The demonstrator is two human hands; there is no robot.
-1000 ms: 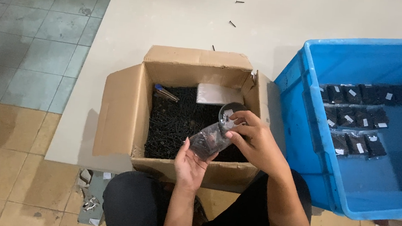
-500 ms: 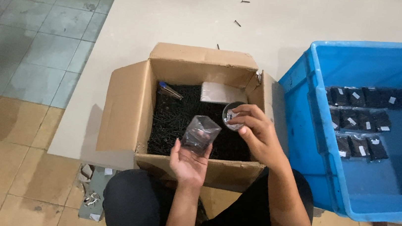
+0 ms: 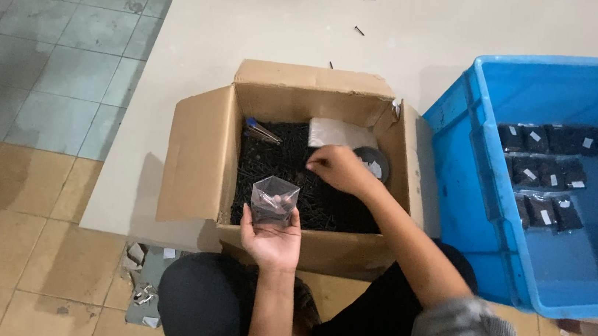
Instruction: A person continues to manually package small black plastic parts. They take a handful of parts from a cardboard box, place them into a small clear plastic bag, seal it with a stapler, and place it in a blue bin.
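Cupping a small clear plastic bag (image 3: 274, 200) from below, the left hand (image 3: 273, 238) has its fingers curled up around the bag's base, holding it upright with its mouth open over the near edge of the cardboard box (image 3: 200, 154). At about two o'clock from that bag, the right hand (image 3: 337, 169) reaches down into the box, fingers bunched together and tips lowered onto the heap of black screws (image 3: 280, 170); whether any screws are pinched between them cannot be told. Just beside this hand, at three o'clock, lies a round dark cup (image 3: 373, 163), and at twelve o'clock a whitish packet (image 3: 340, 133). Off at three o'clock stands a blue plastic crate (image 3: 462, 163) with filled dark bags (image 3: 546, 172) lying inside.
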